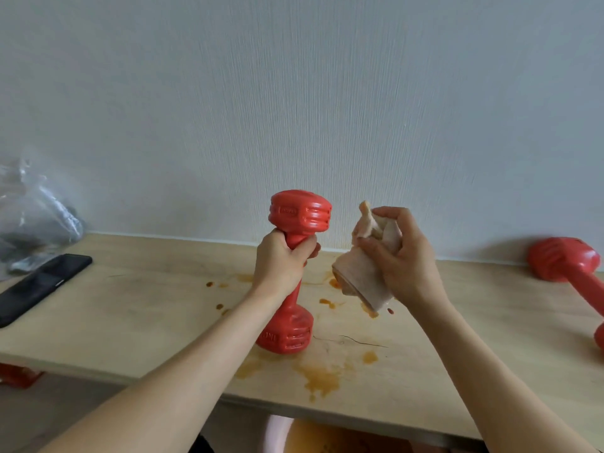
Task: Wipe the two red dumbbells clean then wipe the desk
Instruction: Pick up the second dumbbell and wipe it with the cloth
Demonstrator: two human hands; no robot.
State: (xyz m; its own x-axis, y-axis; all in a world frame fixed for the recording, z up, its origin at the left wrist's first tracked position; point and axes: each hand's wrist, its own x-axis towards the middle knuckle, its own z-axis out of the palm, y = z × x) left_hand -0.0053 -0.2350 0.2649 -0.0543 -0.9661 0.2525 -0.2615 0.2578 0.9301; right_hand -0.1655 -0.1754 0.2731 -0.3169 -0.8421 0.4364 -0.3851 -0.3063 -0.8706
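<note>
Left grip (281, 259) clasps the upright dumbbell's (295, 243) handle; right grip (402, 256) beside it pinches a cloth (362, 276).

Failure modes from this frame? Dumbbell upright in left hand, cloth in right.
1. The dumbbell stands on end among orange spills on the desk, held only by the left hand at its handle; it may slip or tip.
2. The cloth in the right hand already looks stained, so wiping may smear rather than clean.
3. The second dumbbell lies at the right frame edge; it might roll.
</note>
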